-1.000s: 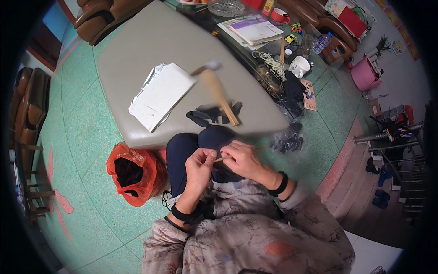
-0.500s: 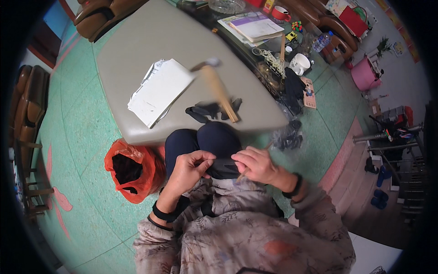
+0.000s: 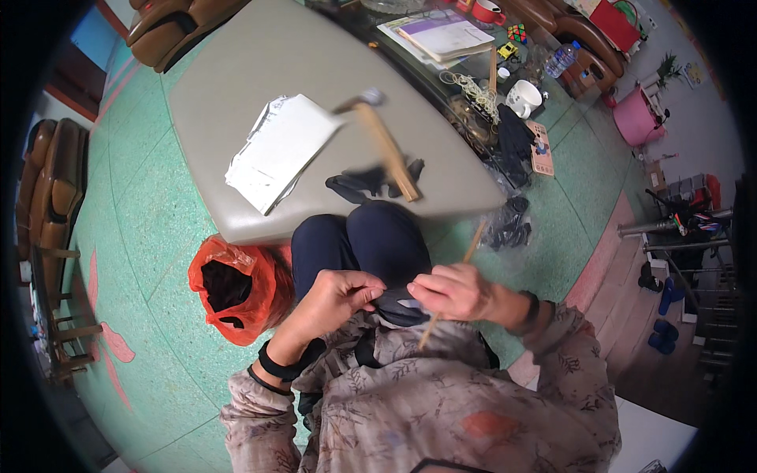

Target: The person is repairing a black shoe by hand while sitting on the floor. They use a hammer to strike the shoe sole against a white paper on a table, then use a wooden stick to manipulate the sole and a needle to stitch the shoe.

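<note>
Over my lap, my left hand (image 3: 341,301) pinches the edge of a thin dark cloth (image 3: 397,307), thumb against fingers. Close to its right, my right hand (image 3: 456,293) is closed around a thin wooden stick (image 3: 474,243), which sticks out above and below the fist. The cloth spreads between both hands; how the right fingers touch it is hard to make out. Beyond my knees, crumpled black cloth pieces (image 3: 355,186) rest on a grey padded bench (image 3: 260,63). A hammer (image 3: 388,154) with a wooden handle lies partly over them, looking blurred.
White papers (image 3: 277,154) lie on the bench. A red plastic bag (image 3: 264,296) with dark contents stands on the floor to my left. At the right, a dark glass table holds a white mug (image 3: 523,99), tangled string (image 3: 477,93), a bottle (image 3: 561,60) and notebooks (image 3: 445,38).
The stick in my right hand has tilted more upright, and more of it shows. Both hands have shifted slightly right and down, with the view itself moving a little too.
</note>
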{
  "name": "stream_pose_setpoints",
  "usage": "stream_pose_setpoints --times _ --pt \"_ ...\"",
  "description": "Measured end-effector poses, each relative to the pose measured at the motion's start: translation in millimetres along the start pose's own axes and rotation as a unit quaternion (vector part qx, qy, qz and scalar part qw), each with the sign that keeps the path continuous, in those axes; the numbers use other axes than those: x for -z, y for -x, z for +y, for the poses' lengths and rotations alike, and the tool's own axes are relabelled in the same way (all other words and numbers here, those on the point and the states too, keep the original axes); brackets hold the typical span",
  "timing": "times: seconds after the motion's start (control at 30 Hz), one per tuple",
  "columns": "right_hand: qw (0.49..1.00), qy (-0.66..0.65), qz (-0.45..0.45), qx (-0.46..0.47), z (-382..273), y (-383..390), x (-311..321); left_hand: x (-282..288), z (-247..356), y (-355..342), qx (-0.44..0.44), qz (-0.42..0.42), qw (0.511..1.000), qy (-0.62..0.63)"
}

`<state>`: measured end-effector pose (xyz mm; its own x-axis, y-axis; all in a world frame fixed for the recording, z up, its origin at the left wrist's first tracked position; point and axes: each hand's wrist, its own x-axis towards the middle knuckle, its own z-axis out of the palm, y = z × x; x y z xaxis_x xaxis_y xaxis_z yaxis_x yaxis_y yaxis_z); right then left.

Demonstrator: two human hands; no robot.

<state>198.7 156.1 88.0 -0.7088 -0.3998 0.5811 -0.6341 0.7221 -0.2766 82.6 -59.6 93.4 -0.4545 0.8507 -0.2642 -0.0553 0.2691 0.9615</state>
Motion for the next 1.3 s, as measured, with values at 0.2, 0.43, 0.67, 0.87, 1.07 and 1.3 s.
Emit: stream_pose_setpoints --times 0.2,0.43,0.67,0.87,1.07,1.3 --pt "0.996 0.003 -0.06 -0.06 -1.4 -9.0 -11.6 -15.7 1.7 -1.8 -0.013 0.047 0.996 -0.075" --pt "0.994 0.02 -0.044 -0.102 -10.5 -24.1 -19.2 -16.7 1.2 -2.5 -0.008 0.084 0.996 0.017" --pt "0.989 0.009 0.017 -0.145 -14.0 -26.3 -25.9 -19.3 19.5 -0.4 0.01 0.109 0.994 -0.015" --pt "0.984 0.048 0.056 -0.163 -11.1 -14.8 -14.6 -14.8 22.8 9.9 0.029 0.117 0.992 -0.044" --pt "0.998 0.038 0.029 -0.045 -10.1 -0.3 -2.0 -14.4 10.1 12.1 -0.012 0.085 0.996 -0.022" --pt "0.999 0.03 0.014 -0.008 -9.8 2.3 -1.6 -17.1 7.0 11.4 -0.063 0.071 0.993 -0.067"
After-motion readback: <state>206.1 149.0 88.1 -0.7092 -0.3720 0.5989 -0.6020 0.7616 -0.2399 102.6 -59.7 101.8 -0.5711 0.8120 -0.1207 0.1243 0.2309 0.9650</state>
